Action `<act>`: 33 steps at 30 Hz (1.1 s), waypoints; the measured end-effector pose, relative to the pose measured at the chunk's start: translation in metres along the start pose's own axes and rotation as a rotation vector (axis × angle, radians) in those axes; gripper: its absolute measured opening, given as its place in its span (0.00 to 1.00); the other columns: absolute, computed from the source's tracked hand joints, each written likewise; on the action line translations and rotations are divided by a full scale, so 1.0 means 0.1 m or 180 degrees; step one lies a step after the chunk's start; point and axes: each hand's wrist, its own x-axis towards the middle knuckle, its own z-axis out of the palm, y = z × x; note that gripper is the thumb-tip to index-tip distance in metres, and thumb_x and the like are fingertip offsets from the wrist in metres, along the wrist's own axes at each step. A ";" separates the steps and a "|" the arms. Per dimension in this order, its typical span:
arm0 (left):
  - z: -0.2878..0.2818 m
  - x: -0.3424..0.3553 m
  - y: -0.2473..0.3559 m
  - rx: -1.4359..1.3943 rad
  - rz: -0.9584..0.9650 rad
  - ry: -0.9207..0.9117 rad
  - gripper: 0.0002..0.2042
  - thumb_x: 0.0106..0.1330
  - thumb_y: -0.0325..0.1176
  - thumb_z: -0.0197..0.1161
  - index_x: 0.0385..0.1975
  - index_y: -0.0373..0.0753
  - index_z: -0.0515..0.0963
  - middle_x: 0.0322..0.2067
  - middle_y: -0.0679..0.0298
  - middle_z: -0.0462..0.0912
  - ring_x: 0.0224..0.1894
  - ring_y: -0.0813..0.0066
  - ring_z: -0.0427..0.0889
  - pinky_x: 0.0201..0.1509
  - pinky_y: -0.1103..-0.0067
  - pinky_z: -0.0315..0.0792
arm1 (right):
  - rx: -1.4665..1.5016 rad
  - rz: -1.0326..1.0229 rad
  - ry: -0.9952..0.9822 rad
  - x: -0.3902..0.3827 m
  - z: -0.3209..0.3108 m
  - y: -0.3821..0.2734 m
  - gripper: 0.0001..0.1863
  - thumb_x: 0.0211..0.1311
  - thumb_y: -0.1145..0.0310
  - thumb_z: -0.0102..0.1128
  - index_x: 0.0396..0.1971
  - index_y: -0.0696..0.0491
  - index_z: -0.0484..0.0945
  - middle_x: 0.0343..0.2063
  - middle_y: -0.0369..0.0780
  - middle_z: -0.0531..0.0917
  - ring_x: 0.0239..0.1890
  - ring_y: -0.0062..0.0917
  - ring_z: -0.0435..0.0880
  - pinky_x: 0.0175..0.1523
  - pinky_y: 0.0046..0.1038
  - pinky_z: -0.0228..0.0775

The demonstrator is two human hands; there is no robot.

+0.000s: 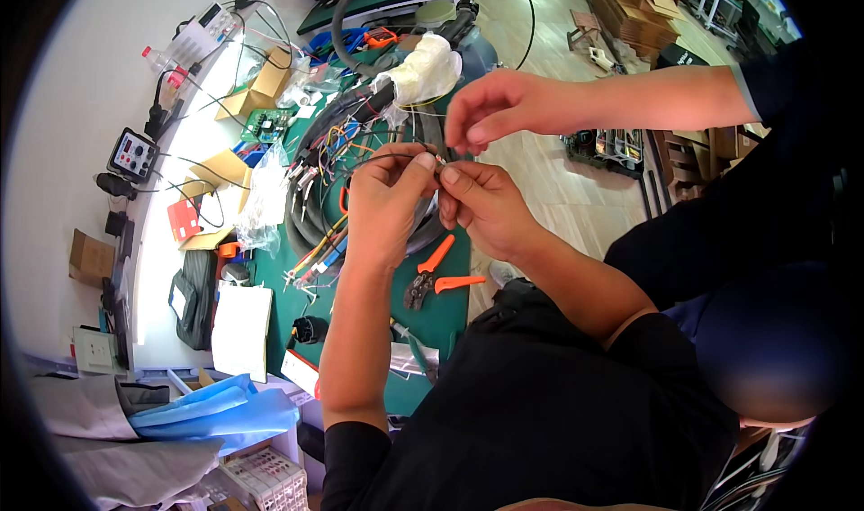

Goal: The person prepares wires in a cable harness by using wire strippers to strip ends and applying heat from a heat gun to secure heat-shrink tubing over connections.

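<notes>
My left hand (389, 191) pinches a thin black wire (409, 156) between thumb and forefinger. Against it, at the wire's end, my right hand (489, 203) is closed with thumb and fingertips together on the same spot. A small bright bit shows between the fingertips, too small to name. Just above, a co-worker's hand (495, 106) reaches in from the right with curled fingers. Below my hands, orange-handled crimping pliers (419, 288) lie on the green mat (360, 353). Behind my left hand sits a coiled thick black cable (301, 207) with many coloured wire ends.
A white wrapped bundle (425, 68) stands beyond my hands. Along the left are cardboard boxes (268, 83), a green circuit board (266, 124), an open notebook (241, 333) and a black round connector (310, 330). A tool case (605, 149) lies on the floor at right.
</notes>
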 end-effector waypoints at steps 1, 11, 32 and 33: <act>0.00 -0.01 0.00 -0.0032 0.0000 0.0015 0.10 0.63 0.32 0.62 0.38 0.30 0.76 0.28 0.63 0.80 0.29 0.82 0.77 0.35 0.84 0.71 | 0.0000 0.0013 0.0012 0.00 0.00 0.01 0.13 0.69 0.61 0.52 0.35 0.56 0.78 0.21 0.32 0.75 0.23 0.15 0.72 0.29 0.17 0.63; -0.08 -0.11 0.02 -0.0190 -0.0010 0.0248 0.08 0.62 0.29 0.62 0.34 0.31 0.77 0.27 0.63 0.80 0.28 0.81 0.76 0.34 0.84 0.70 | -0.0101 0.0083 0.0029 0.00 0.11 0.07 0.13 0.69 0.61 0.52 0.31 0.55 0.78 0.21 0.31 0.74 0.23 0.14 0.71 0.28 0.16 0.62; -0.23 -0.14 -0.02 -0.0386 0.0093 0.0302 0.08 0.61 0.29 0.62 0.35 0.31 0.76 0.28 0.63 0.80 0.29 0.81 0.77 0.37 0.84 0.70 | -0.0396 0.0096 -0.0019 0.05 0.20 0.10 0.15 0.69 0.61 0.53 0.33 0.58 0.80 0.19 0.30 0.74 0.21 0.13 0.70 0.27 0.17 0.62; -0.23 -0.14 -0.02 -0.0390 0.0094 0.0292 0.08 0.61 0.29 0.62 0.35 0.31 0.76 0.28 0.63 0.80 0.29 0.81 0.77 0.37 0.84 0.71 | -0.0425 0.0087 -0.0037 0.05 0.21 0.09 0.15 0.69 0.61 0.53 0.33 0.58 0.80 0.19 0.30 0.74 0.21 0.12 0.70 0.27 0.17 0.61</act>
